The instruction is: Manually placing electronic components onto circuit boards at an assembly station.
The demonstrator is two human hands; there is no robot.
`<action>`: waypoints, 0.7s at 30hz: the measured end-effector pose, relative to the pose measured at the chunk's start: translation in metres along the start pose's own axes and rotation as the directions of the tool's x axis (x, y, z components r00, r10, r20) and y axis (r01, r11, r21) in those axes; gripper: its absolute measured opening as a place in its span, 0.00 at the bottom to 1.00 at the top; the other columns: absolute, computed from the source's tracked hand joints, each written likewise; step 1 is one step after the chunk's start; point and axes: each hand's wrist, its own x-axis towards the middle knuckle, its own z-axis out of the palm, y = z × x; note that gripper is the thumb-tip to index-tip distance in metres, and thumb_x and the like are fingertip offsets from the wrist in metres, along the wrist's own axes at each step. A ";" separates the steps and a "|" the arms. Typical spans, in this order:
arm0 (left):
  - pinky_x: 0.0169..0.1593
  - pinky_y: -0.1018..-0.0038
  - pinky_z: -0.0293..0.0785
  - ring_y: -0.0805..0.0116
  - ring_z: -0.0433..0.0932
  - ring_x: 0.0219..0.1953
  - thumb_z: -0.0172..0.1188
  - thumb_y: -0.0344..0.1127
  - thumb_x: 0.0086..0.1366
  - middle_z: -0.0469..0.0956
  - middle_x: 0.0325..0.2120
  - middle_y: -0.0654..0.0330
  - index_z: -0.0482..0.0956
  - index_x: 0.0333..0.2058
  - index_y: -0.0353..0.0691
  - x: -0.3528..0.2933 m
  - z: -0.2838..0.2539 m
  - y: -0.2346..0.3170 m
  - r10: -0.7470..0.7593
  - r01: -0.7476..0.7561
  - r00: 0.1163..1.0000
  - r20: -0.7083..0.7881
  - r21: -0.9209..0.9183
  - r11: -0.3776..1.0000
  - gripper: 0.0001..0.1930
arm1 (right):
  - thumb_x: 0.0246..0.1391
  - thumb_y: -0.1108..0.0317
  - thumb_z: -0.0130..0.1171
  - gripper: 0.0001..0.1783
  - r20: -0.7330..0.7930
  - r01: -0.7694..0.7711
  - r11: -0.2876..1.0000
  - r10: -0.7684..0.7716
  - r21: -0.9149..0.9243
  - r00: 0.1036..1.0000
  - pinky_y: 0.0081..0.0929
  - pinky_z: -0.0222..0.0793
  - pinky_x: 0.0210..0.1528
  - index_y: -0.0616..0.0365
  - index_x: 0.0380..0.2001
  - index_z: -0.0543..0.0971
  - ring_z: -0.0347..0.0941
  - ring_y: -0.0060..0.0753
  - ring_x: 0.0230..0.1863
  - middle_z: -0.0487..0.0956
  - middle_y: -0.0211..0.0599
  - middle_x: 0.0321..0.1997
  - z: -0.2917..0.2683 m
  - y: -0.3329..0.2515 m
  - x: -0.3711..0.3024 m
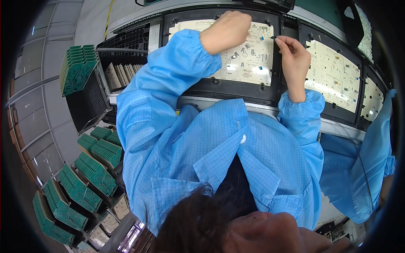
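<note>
A cream circuit board (253, 59) with printed outlines and a few small parts lies in a black carrier frame (190, 90) in front of me. Over its far middle part is my left hand (227, 31), its fingers curled in and their tips hidden beneath it. My right hand (294, 57) is at the right edge of this frame. Its thumb and forefinger pinch at a small black clip (273, 37) there. Other black clips (263, 86) sit around the board's border.
To the right, a second cream board (333, 76) lies in its own frame, with a third board (373, 99) beyond. Racks of green boards (78, 69) stand at the left, with more green boards (99, 173) lower down. A blue-sleeved person (358, 177) is at the right.
</note>
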 end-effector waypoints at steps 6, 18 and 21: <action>0.50 0.60 0.68 0.44 0.70 0.42 0.63 0.28 0.52 0.75 0.34 0.40 0.83 0.33 0.31 -0.031 0.012 0.004 0.030 -0.030 1.000 -0.003 0.152 0.988 0.10 | 0.52 0.68 0.63 0.12 0.070 0.108 0.947 -0.091 -0.304 0.993 0.24 0.74 0.38 0.60 0.40 0.83 0.81 0.29 0.33 0.85 0.39 0.31 0.011 -0.003 0.042; 0.48 0.58 0.72 0.43 0.75 0.40 0.59 0.27 0.51 0.80 0.30 0.42 0.83 0.28 0.32 -0.023 0.004 -0.005 -0.076 0.056 0.995 -0.064 -0.263 0.963 0.07 | 0.39 0.68 0.68 0.18 0.074 0.049 0.850 -0.011 -0.525 0.997 0.26 0.71 0.37 0.58 0.38 0.80 0.78 0.31 0.29 0.82 0.34 0.27 0.015 0.008 0.074; 0.42 0.56 0.76 0.43 0.79 0.34 0.57 0.26 0.51 0.80 0.27 0.40 0.81 0.27 0.30 -0.015 -0.004 -0.005 -0.050 0.011 0.990 -0.132 -0.276 0.961 0.07 | 0.38 0.68 0.68 0.19 0.078 0.036 0.854 0.005 -0.518 0.997 0.26 0.70 0.35 0.59 0.38 0.79 0.76 0.29 0.28 0.81 0.32 0.26 0.016 0.011 0.078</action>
